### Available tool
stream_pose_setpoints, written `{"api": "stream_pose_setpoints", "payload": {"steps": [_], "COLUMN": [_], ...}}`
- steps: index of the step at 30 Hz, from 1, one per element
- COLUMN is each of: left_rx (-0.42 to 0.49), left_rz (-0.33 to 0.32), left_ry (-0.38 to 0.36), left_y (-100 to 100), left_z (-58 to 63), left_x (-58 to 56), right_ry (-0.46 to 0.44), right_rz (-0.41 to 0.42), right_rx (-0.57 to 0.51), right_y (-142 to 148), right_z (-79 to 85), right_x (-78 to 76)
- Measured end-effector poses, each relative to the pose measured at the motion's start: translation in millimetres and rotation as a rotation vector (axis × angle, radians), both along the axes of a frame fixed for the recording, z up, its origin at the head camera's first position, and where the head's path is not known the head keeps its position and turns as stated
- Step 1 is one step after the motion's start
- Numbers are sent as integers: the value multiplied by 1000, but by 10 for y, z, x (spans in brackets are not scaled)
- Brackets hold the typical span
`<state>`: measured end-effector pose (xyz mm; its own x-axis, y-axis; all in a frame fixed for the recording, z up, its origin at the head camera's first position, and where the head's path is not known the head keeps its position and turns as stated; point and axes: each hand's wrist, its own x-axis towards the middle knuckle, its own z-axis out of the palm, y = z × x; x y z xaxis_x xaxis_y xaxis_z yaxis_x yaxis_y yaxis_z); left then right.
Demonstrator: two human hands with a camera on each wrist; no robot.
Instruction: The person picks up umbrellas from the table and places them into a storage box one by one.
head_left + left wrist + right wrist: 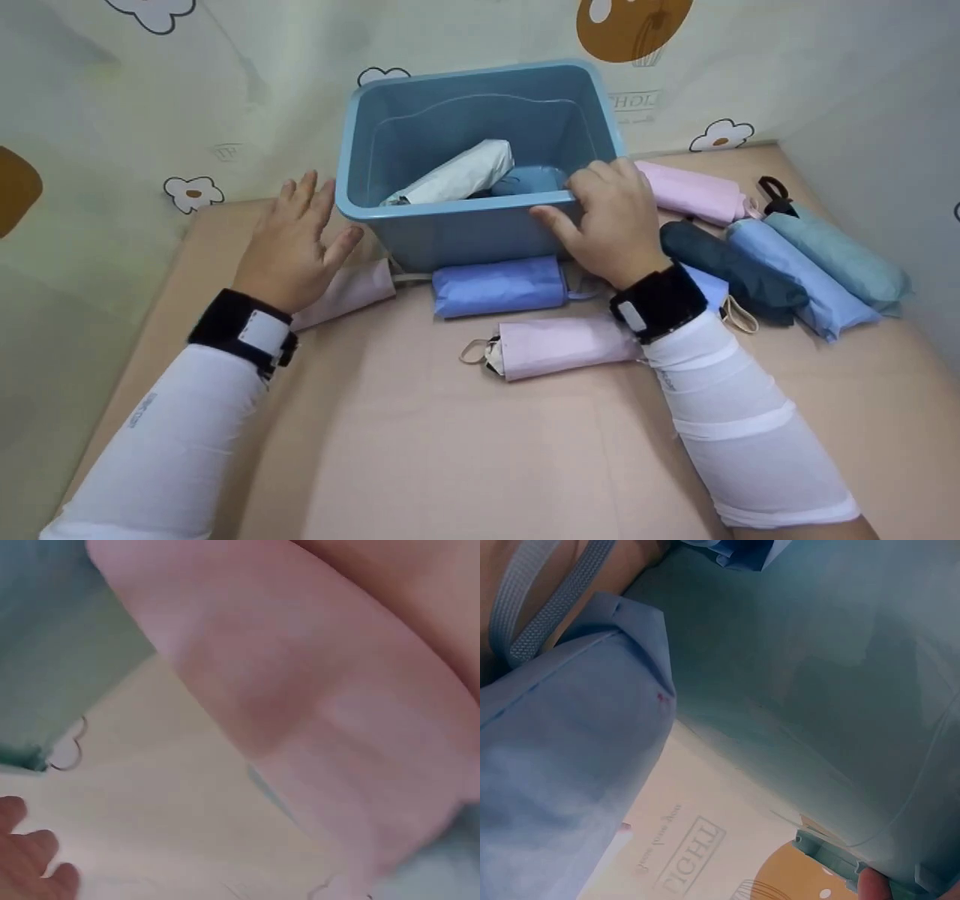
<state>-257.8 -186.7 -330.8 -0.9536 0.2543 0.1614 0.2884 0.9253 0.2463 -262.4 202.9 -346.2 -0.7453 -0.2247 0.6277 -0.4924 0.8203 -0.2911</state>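
In the head view my right hand (pixel 613 221) grips the front rim of a blue plastic bin (pixel 457 210) near its right corner, thumb on the outer side. A fingertip (pixel 874 886) shows at the bin's edge in the right wrist view. My left hand (pixel 289 251) hovers by the bin's left front corner, fingers spread and straight, holding nothing. Inside the bin lies a folded white umbrella (pixel 465 171), with something blue (pixel 532 180) beside it on the floor. A pale pink folded umbrella (pixel 349 292) lies partly hidden beneath my left hand.
Before the bin lie a blue folded umbrella (pixel 499 287) and a light pink one (pixel 566 347). To the right are pink (pixel 694 193), dark navy (pixel 731 266), light blue (pixel 799 274) and teal (pixel 844 259) umbrellas. A patterned cloth (pixel 285 97) hangs behind the table.
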Motion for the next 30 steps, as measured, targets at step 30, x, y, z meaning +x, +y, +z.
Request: {"api": "stream_pose_setpoints", "payload": {"steps": [30], "left_rx": [-154], "left_rz": [164], "left_ry": [-454], "left_y": [-424], "left_z": [-479], "left_x": [205], "right_ry": [-9], "right_rz": [-15], "right_rx": [1], "right_y": [-7], "right_z": [5], "right_x": [12]}}
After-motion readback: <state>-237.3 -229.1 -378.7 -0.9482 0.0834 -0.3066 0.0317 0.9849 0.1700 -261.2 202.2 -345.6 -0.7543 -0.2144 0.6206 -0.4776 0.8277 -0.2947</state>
